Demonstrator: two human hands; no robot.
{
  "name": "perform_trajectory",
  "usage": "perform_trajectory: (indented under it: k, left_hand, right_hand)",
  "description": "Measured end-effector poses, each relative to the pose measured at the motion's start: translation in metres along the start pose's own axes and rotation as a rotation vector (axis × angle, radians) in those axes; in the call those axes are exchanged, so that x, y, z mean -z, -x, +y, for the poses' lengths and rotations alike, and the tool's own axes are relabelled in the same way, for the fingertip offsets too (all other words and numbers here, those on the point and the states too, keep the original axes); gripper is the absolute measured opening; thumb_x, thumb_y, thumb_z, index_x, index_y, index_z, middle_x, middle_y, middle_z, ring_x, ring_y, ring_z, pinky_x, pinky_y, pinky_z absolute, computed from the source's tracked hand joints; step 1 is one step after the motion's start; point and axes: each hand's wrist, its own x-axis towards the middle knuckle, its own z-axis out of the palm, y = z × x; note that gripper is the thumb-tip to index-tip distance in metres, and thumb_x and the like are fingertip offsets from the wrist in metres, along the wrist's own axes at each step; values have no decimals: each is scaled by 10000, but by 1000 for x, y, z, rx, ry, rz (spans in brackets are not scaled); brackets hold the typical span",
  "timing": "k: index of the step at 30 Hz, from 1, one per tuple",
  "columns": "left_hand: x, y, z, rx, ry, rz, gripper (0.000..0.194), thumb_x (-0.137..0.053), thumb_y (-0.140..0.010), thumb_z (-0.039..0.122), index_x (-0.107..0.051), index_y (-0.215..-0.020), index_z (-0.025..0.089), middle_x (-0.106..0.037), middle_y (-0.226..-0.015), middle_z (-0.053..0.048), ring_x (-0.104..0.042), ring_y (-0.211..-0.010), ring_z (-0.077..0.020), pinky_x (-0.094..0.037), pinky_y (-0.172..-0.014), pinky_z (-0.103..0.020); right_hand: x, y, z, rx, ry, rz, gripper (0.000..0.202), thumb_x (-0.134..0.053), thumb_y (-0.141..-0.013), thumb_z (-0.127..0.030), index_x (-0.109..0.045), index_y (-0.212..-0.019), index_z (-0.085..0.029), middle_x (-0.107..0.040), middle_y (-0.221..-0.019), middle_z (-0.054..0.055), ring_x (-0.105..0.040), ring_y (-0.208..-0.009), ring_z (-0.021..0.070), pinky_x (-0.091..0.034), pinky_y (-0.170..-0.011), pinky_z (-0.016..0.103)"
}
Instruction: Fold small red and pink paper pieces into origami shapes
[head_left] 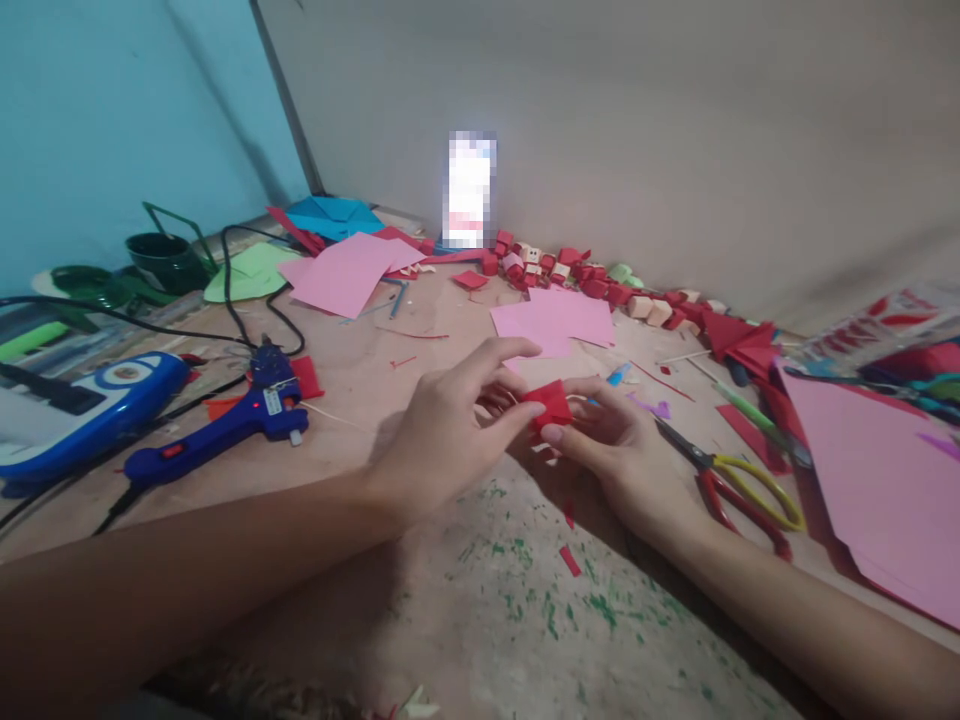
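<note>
A small folded piece of red paper (551, 403) is held above the middle of the table between both hands. My left hand (469, 420) pinches its left edge, thumb in front and the index finger reaching over. On its right side my right hand (604, 440) grips it with thumb and fingers. The far fingertips of both hands are partly hidden behind the paper and the palms. Small red paper scraps (570, 560) lie on the table just below. Close to my right wrist rest scissors (739, 490) with one yellow and one red handle.
At left lie a blue glue gun (217, 440) with its cord and a blue-white power strip (90, 415). Pink sheets (345, 275) and several small red paper cubes (585, 275) line the back, near an upright lit phone (469, 190). More pink paper (885, 480) is at right.
</note>
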Motion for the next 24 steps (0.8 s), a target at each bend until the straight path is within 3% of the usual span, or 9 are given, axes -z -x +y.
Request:
perform_trajectory:
  k: [4, 7, 10, 17, 24]
  left_hand:
    - [-2, 2, -1, 21, 123, -79, 457, -776, -849, 188, -656, -1279, 287, -743, -976, 17, -727, -856, -122, -594, -767, -220]
    - [-3, 1, -3, 24, 64, -90, 248, -791, -847, 228, -761, -1093, 232, -753, -983, -4, -714, -875, -134, -581, -765, -232]
    - [-2, 0, -3, -3, 8, -107, 89, -765, -869, 211, -804, -949, 214, -759, -964, -9, -703, -883, -134, -561, -746, -227]
    - [0, 0, -5, 47, -11, -91, 83, -767, -866, 246, -821, -928, 235, -775, -943, -6, -714, -837, -149, -554, -699, -243]
    - [-1, 0, -2, 42, 32, -96, 95, -768, -860, 231, -824, -934, 212, -779, -955, -39, -722, -857, -172, -591, -716, -256]
  right_hand:
    - [0, 3, -2, 45, 170, 7, 182, -844, -820, -324, -780, -929, -193, -776, -837, 38, -697, -726, 143, -534, -662, 245]
    - [1, 4, -2, 79, 174, 24, 147, -839, -824, -321, -796, -907, -207, -776, -802, 26, -680, -680, 132, -522, -620, 240]
    - [2, 4, -1, 107, 170, 21, 118, -852, -805, -275, -804, -895, -217, -786, -842, 24, -697, -737, 136, -547, -681, 248]
    - [2, 3, 6, 87, 141, 22, 115, -855, -797, -239, -805, -899, -230, -775, -819, 11, -682, -702, 124, -535, -650, 239]
    - [0, 4, 1, 72, 131, 51, 110, -863, -783, -306, -815, -862, -248, -758, -798, 11, -678, -711, 152, -550, -676, 290]
